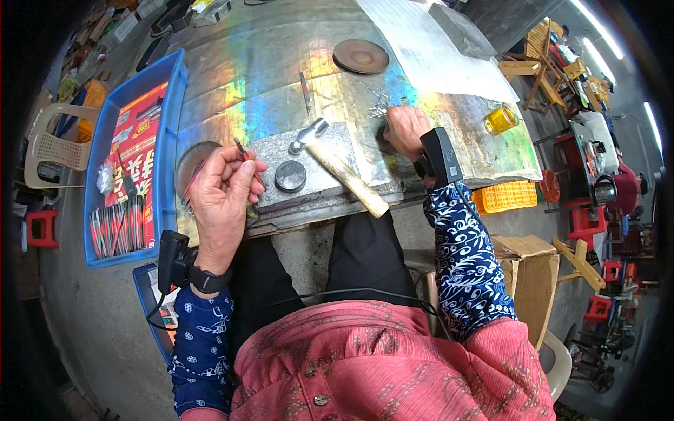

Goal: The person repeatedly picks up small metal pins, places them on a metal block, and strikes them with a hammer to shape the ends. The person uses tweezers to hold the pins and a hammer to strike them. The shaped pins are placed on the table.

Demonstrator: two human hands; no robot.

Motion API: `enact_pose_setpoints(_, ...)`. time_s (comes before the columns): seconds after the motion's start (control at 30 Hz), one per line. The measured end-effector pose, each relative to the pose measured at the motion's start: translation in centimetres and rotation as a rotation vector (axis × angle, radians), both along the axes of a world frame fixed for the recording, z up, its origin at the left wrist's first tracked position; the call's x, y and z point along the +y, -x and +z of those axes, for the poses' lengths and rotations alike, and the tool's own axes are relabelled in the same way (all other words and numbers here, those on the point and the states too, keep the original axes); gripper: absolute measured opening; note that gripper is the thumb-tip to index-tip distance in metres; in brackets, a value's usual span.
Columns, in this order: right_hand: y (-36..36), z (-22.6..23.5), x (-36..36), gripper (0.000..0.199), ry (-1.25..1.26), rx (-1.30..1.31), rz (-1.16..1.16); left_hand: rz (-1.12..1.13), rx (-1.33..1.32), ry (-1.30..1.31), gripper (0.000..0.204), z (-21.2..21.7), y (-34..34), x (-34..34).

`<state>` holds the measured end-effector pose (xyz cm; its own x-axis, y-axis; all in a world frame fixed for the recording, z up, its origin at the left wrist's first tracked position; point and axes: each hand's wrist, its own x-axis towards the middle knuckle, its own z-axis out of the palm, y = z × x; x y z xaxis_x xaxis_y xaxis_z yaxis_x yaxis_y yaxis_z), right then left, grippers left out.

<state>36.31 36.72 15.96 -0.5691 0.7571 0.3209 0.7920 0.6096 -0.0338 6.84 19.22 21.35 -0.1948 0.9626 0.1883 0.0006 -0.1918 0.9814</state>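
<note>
My left hand [226,184] is closed around a slim red-and-dark tool [241,149], with its dark tip poking out above the fingers. Just right of it lies a round black disc [290,176] on a grey stone block [330,151]. A hammer [342,174] rests across the same block, its wooden handle toward me. At the block's far right, my right hand [407,131] is lowered to the table with its fingers curled. What those fingertips hold, if anything, is hidden. Beside them are scattered small silvery metal pieces [380,102].
A blue tray [177,133] with several slim red-and-dark tools [116,230] stands at left. Another slim dark piece [305,92] lies beyond the block. Farther back is a round brown plate [361,56]. A yellow glass [500,120] stands near the right edge, above an orange basket [505,197].
</note>
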Motion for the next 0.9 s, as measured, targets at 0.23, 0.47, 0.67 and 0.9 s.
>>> enact_pose_setpoints(0.23, -0.4, 1.0, -1.4, 0.020, 0.225, 0.107, -0.161, 0.030, 0.068, 0.008, 0.014, -0.8, -0.5, -0.3)
enact_pose_setpoints(0.47, -0.7, 1.1, -3.0, 0.017, 0.331, 0.404, -0.246, 0.085, 0.186, 0.003, 0.014, -1.4, -0.8, -0.9)
enact_pose_setpoints(0.67, -0.8, 0.8, -3.6, 0.015, 0.302, 0.471, -0.227, 0.131, 0.294, -0.062, 0.014, -1.8, -1.1, -1.2)
enact_pose_setpoints(0.9, -1.1, 0.4, -4.3, 0.020, 0.343, 0.554, -0.192, 0.197, 0.443, -0.138, 0.015, -1.6, -1.7, -1.3)
